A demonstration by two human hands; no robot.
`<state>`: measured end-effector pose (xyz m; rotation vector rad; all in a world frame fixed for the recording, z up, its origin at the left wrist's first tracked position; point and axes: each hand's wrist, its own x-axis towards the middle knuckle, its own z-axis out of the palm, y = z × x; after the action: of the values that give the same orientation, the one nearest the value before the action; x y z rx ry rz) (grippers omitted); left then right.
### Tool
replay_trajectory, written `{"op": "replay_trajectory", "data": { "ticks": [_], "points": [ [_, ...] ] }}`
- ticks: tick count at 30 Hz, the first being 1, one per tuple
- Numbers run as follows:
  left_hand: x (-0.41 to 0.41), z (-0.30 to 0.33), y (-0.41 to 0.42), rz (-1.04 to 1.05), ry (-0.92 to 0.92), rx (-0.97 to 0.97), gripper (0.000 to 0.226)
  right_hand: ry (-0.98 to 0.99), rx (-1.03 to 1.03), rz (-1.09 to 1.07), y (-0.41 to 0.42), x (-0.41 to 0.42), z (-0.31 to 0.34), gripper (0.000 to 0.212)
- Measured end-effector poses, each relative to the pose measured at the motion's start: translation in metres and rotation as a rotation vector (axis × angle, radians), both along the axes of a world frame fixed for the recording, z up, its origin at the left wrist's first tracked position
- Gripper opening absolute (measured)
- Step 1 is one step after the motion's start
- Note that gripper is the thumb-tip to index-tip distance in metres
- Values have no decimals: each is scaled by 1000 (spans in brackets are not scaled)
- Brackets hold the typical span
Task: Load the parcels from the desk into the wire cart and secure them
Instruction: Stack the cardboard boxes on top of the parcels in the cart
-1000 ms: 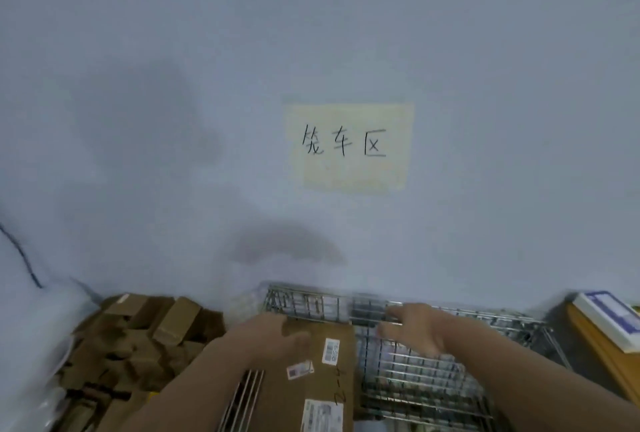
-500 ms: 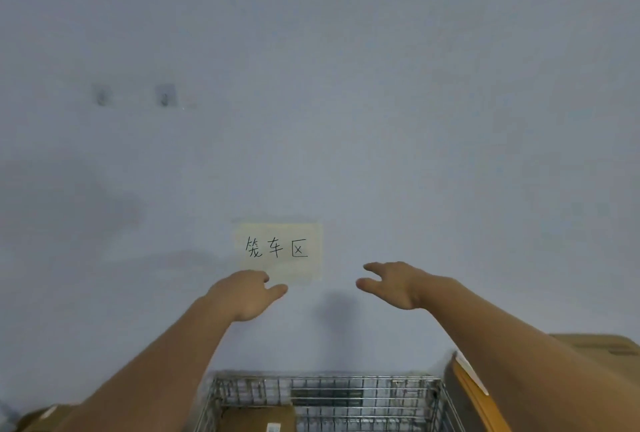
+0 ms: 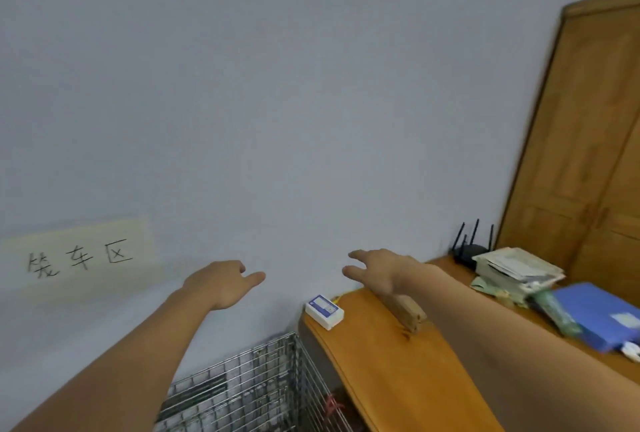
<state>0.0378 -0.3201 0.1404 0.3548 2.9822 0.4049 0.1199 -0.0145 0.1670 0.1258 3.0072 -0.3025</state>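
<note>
View has swung right to the glossy wooden desk (image 3: 391,372) — hands (image 3: 221,284) apart, empty, above the wire-mesh cart (image 3: 256,386).

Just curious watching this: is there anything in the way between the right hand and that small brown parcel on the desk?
Nothing visible. The right hand hovers open above the small brown parcel on the desk.

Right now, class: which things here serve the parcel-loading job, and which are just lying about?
Job:
wire cart
desk
small cardboard parcel
left hand
right hand

Lying about:
router
stack of papers
blue folder
white box
wall sign
</note>
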Motion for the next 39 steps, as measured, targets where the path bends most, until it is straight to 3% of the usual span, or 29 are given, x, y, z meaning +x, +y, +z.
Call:
{"op": "replay_trajectory", "data": {
  "ticks": [3, 8, 15, 30, 39],
  "points": [
    [8, -19, 57, -123, -36, -12, 80, -53, 55, -132, 62, 41, -11, 65],
    [20, -40, 137, -257, -49, -21, 80, -154, 85, -340, 140, 109, -35, 73],
    [21, -52, 222, -399, -47, -108, 77, -181, 49, -434, 199, 138, -62, 74],
    [-42, -103, 418, -353, -147, -186, 74, -248, -2, -345, 391, 40, -124, 76],
    [-95, -162, 478, -327, -206, -244, 65, -323, -13, -243, 451, -52, -168, 75]
  ]
}}
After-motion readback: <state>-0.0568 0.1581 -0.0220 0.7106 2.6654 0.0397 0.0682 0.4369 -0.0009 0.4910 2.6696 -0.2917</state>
